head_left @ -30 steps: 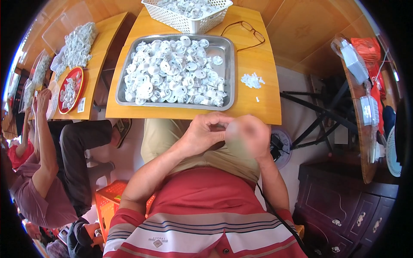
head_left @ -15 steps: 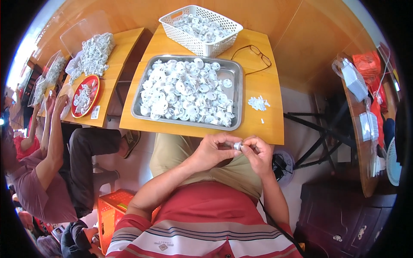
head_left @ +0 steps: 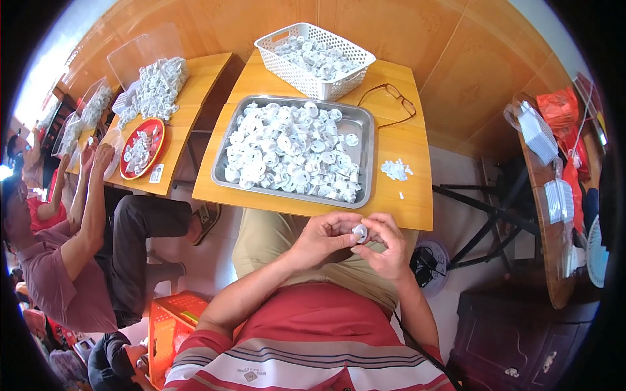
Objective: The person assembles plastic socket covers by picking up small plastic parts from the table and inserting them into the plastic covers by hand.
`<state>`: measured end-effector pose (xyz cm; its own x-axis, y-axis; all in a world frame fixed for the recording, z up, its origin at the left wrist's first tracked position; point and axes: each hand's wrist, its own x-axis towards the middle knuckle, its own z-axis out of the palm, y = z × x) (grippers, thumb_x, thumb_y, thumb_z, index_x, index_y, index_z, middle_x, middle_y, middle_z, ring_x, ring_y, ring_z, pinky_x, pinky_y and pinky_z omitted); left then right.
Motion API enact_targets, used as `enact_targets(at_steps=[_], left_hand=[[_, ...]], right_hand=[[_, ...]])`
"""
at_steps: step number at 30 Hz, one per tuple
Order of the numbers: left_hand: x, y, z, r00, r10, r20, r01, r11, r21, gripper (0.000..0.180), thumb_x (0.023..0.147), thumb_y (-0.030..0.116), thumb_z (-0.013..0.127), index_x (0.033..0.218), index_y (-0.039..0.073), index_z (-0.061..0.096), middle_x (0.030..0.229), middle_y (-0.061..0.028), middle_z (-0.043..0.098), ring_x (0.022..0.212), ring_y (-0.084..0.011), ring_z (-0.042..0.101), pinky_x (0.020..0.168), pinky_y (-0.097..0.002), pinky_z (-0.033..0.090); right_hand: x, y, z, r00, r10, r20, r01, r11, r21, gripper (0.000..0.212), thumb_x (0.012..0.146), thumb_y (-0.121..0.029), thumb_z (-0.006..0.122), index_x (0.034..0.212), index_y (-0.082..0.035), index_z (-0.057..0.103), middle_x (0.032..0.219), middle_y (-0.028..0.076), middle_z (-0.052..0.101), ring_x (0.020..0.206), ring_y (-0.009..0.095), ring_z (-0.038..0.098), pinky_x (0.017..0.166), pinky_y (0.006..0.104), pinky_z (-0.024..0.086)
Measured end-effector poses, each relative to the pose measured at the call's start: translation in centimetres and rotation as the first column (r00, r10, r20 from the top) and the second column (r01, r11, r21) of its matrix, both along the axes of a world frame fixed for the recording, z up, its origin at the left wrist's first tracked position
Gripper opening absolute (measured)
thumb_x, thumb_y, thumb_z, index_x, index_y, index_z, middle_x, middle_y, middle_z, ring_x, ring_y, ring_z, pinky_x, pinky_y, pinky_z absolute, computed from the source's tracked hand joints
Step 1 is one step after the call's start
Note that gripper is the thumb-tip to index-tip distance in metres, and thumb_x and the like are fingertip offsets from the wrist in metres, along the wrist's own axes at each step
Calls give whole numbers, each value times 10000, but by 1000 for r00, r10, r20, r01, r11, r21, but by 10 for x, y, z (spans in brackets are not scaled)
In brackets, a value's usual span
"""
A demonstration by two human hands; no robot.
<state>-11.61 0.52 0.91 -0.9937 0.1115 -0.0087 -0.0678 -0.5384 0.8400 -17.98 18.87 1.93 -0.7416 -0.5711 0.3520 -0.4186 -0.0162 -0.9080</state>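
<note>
Over my lap, just off the table's near edge, my left hand (head_left: 326,238) and my right hand (head_left: 383,244) meet around a small round white plastic part (head_left: 359,232). Thumbs and fingers of both hands pinch it, its round face turned up. Beyond them on the table (head_left: 407,212) lies a metal tray (head_left: 370,150) heaped with similar white plastic parts (head_left: 287,146). To the tray's right sits a small pile of tiny white pieces (head_left: 395,169), with a single piece (head_left: 401,195) lying nearer to me.
Behind the tray stands a white perforated basket (head_left: 319,88) full of white parts, with eyeglasses (head_left: 396,104) beside it. At left, a co-worker (head_left: 72,260) works by a red plate (head_left: 158,146). An orange crate (head_left: 171,326) is on the floor; a side table (head_left: 544,215) stands right.
The white part has been turned so its round face shows, and my right fingers have shifted around it. The whole view has tilted slightly, moving the table lower in the picture.
</note>
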Motion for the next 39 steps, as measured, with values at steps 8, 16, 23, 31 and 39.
enact_targets(at_steps=[8,16,23,31,39], left_hand=[[8,4,-4,997,-28,67,29,999,-13,410,965,17,621,1352,-19,492,1190,-118,660,1086,-163,633,922,-304,532],[9,8,-11,994,-63,94,65,998,-22,415,970,35,623,1360,-10,489,1191,-111,659,1080,-151,627,909,-297,530],[10,11,-13,993,-57,105,60,998,-22,380,978,53,621,1338,-3,513,1174,-75,668,1051,-119,628,847,-249,530],[12,6,0,993,-7,120,10,1000,-23,333,953,11,637,1277,-12,566,1169,-93,675,1074,-159,641,918,-302,537],[-65,-43,82,922,318,-219,-380,645,-663,290,858,70,742,1129,-13,679,922,-41,691,829,-87,628,732,-247,528]], right_hand=[[1,5,0,985,-9,-174,35,989,146,442,732,-23,839,1123,7,635,1054,115,609,815,201,646,691,307,541],[1,10,0,989,-6,-146,28,988,152,403,702,-34,850,1039,-7,631,1018,115,622,819,228,652,707,327,538],[-1,12,5,982,15,-189,18,985,172,417,693,-65,863,1030,-4,625,999,125,625,806,243,658,707,338,542],[1,13,8,990,45,-131,-24,988,153,418,709,-44,849,1054,14,620,998,129,618,783,210,666,690,321,544],[-2,41,-7,992,-110,-54,115,989,93,323,752,3,802,1028,56,643,979,129,635,734,170,666,665,281,547]])
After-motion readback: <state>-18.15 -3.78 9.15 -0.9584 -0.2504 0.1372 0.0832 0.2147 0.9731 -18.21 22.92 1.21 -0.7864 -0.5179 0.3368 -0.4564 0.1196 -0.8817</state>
